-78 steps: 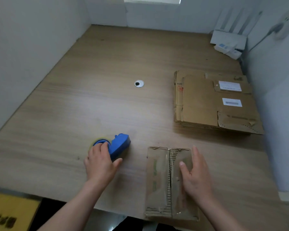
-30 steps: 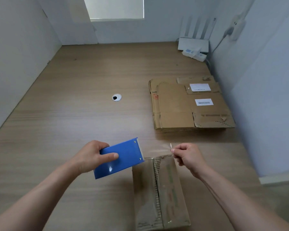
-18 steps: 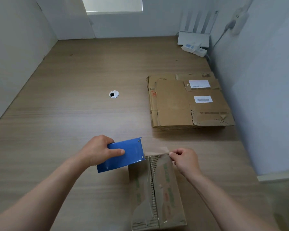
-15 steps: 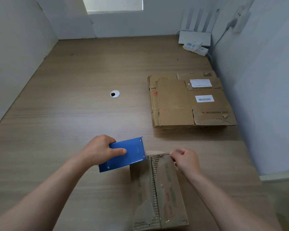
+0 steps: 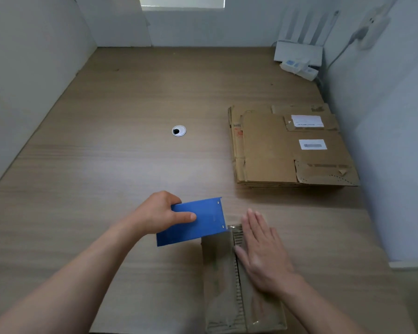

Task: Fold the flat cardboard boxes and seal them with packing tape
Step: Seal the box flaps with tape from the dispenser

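Note:
A small folded cardboard box stands near the table's front edge, its two top flaps meeting at a ragged centre seam. My right hand lies flat on the box top with straight fingers pointing away from me, over the seam's right side. My left hand grips the blue tape dispenser, whose flat blue plate hovers at the box's far left corner. Clear tape shows faintly at the box's far edge. A stack of flat cardboard boxes with white labels lies further back on the right.
The wooden table has a round cable grommet near its middle. A white router and power strip sit at the far right corner. White walls close in on the left, back and right.
My right hand has let go of the pinched tape end and now lies flat on the box top. The dispenser in my left hand has barely moved.

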